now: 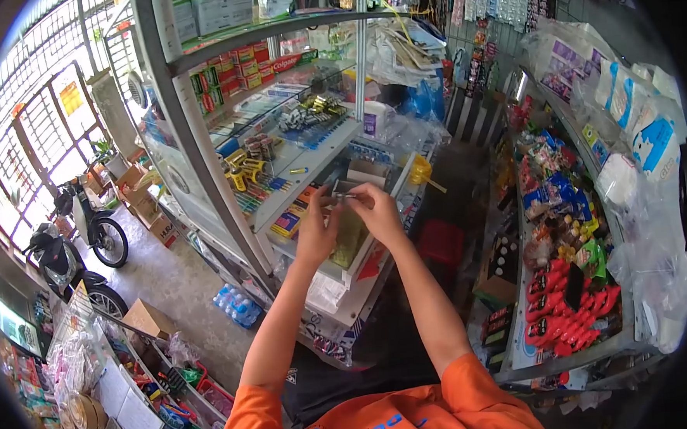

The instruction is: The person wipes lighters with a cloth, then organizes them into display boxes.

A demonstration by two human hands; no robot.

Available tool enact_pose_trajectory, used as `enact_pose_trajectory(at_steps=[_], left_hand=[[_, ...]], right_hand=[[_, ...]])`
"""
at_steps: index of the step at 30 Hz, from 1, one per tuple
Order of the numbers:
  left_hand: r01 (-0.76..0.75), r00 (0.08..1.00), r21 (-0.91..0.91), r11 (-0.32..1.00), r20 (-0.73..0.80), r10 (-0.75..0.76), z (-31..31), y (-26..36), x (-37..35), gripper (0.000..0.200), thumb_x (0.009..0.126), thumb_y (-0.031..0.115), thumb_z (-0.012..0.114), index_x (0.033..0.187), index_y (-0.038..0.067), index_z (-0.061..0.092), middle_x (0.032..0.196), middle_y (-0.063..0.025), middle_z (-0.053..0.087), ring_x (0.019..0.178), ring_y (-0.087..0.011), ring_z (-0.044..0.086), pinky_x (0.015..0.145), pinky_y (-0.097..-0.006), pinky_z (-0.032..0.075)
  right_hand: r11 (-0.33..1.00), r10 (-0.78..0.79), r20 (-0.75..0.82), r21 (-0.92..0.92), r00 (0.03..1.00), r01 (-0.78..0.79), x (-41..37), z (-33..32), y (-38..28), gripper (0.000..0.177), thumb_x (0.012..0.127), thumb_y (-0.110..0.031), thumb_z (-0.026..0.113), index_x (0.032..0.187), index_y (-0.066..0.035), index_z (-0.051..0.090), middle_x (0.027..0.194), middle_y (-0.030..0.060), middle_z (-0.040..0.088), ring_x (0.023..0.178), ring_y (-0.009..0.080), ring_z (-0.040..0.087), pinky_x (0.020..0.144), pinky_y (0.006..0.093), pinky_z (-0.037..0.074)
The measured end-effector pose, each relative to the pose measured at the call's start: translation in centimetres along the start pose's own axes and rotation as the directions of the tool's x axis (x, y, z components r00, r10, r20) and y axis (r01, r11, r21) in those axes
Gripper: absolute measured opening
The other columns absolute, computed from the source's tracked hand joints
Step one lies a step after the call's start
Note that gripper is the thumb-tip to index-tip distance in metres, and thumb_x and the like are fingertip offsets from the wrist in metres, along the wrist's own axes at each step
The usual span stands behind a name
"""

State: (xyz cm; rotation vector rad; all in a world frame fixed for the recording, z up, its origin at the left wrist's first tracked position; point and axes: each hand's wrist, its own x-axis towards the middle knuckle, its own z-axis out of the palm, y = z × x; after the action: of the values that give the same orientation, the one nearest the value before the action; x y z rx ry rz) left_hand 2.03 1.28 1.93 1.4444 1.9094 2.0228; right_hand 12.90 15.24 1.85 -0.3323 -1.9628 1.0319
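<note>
My left hand (318,228) and my right hand (380,214) meet at the fingertips above a shelf of the glass display case. Pinched between both is a small, thin, silvery-grey thing (345,195), too small to name. Under the hands lies a yellow-green packet (348,242), partly covered by them. Left of my left hand are flat coloured packs (286,224) and a row of pens (259,197). A small open carton (368,171) sits just beyond my right hand.
A metal upright (203,136) of the case stands close on the left. To the right are a yellow cup (419,168), a red stool (441,241) and a rack of snack packets (569,296). Shrink-wrapped bottles (238,306) and a motorbike (95,220) stand on the floor at left.
</note>
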Motion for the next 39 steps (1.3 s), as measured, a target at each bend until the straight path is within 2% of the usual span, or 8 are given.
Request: enact_pose_trajectory(at_steps=[2, 8, 13, 15, 17, 25, 30, 39], left_hand=[[-0.047, 0.994, 0.233, 0.971, 0.110, 0.022, -1.5, -1.6, 0.2, 0.035, 0.104, 0.016, 0.065, 0.135, 0.001, 0.060, 0.109, -0.0190, 0.073, 0.092, -0.0325, 0.074, 0.078, -0.0416, 0.057], [-0.024, 0.997, 0.338, 0.941, 0.080, -0.003, -2.4, -3.7, -1.2, 0.023, 0.100, 0.016, 0.067, 0.118, 0.002, 0.072, 0.102, -0.0189, 0.075, 0.093, -0.0355, 0.074, 0.079, -0.0436, 0.057], [0.111, 0.994, 0.312, 0.944, -0.033, -0.106, -1.7, -3.3, -0.2, 0.019, 0.098, 0.017, 0.067, 0.108, 0.002, 0.075, 0.097, -0.0171, 0.076, 0.093, -0.0367, 0.073, 0.080, -0.0463, 0.057], [0.021, 0.999, 0.427, 0.904, -0.055, 0.003, -1.5, -4.2, 0.5, 0.018, 0.097, 0.018, 0.069, 0.106, 0.004, 0.075, 0.095, -0.0155, 0.075, 0.091, -0.0360, 0.072, 0.082, -0.0474, 0.056], [0.017, 0.999, 0.450, 0.893, -0.034, -0.002, -1.5, -3.9, 0.7, 0.017, 0.096, 0.018, 0.070, 0.105, 0.005, 0.075, 0.095, -0.0146, 0.075, 0.092, -0.0359, 0.072, 0.083, -0.0474, 0.056], [-0.028, 1.000, 0.524, 0.851, 0.012, 0.026, -1.6, -4.3, 0.5, 0.016, 0.096, 0.016, 0.071, 0.108, 0.007, 0.076, 0.098, -0.0132, 0.074, 0.098, -0.0356, 0.069, 0.084, -0.0475, 0.055], [0.005, 1.000, 0.526, 0.850, -0.021, 0.007, -1.6, -4.2, 0.4, 0.015, 0.096, 0.016, 0.071, 0.107, 0.007, 0.076, 0.098, -0.0133, 0.075, 0.098, -0.0357, 0.069, 0.084, -0.0466, 0.056], [0.043, 0.999, 0.531, 0.847, -0.047, -0.021, -1.3, -4.4, 0.0, 0.014, 0.095, 0.017, 0.071, 0.104, 0.008, 0.076, 0.101, -0.0109, 0.076, 0.098, -0.0328, 0.070, 0.085, -0.0442, 0.057]], right_hand=[[0.985, 0.061, -0.088, -0.154, 0.994, -0.074, 1.1, -0.7, 1.8, 0.021, 0.096, -0.017, 0.078, 0.112, -0.004, 0.074, 0.091, 0.0102, 0.078, 0.085, 0.0238, 0.077, 0.076, 0.0369, 0.059], [0.890, 0.185, -0.113, -0.401, 0.976, -0.216, 3.2, -2.9, 3.6, 0.020, 0.096, -0.023, 0.075, 0.113, -0.012, 0.077, 0.097, 0.0084, 0.080, 0.092, 0.0295, 0.077, 0.081, 0.0426, 0.059], [0.874, 0.139, -0.005, -0.469, 0.990, -0.125, 5.5, -2.0, 4.9, 0.020, 0.097, -0.019, 0.072, 0.115, -0.011, 0.076, 0.100, 0.0096, 0.080, 0.094, 0.0286, 0.077, 0.082, 0.0426, 0.059], [0.885, 0.123, 0.027, -0.455, 0.992, -0.098, 7.3, -0.8, 4.7, 0.022, 0.096, -0.017, 0.073, 0.117, -0.010, 0.075, 0.101, 0.0098, 0.080, 0.093, 0.0263, 0.077, 0.082, 0.0399, 0.059], [0.906, 0.020, 0.080, -0.423, 0.997, 0.016, 9.6, 0.4, 3.9, 0.022, 0.097, -0.018, 0.071, 0.117, -0.009, 0.073, 0.101, 0.0146, 0.077, 0.097, 0.0353, 0.074, 0.085, 0.0457, 0.058], [0.882, -0.078, 0.160, -0.449, 0.984, 0.142, 21.3, 8.1, 6.5, 0.034, 0.095, -0.020, 0.072, 0.125, -0.004, 0.069, 0.121, 0.0182, 0.073, 0.114, 0.0397, 0.069, 0.098, 0.0480, 0.055], [0.748, -0.299, 0.137, -0.581, 0.944, 0.321, 25.3, 14.1, 11.6, 0.041, 0.096, -0.024, 0.069, 0.131, -0.002, 0.068, 0.137, 0.0226, 0.067, 0.123, 0.0413, 0.065, 0.109, 0.0474, 0.051], [0.798, -0.163, 0.182, -0.554, 0.970, 0.238, 24.3, 13.5, 9.2, 0.025, 0.095, -0.024, 0.072, 0.113, -0.008, 0.074, 0.112, 0.0161, 0.075, 0.108, 0.0384, 0.071, 0.091, 0.0505, 0.057]])
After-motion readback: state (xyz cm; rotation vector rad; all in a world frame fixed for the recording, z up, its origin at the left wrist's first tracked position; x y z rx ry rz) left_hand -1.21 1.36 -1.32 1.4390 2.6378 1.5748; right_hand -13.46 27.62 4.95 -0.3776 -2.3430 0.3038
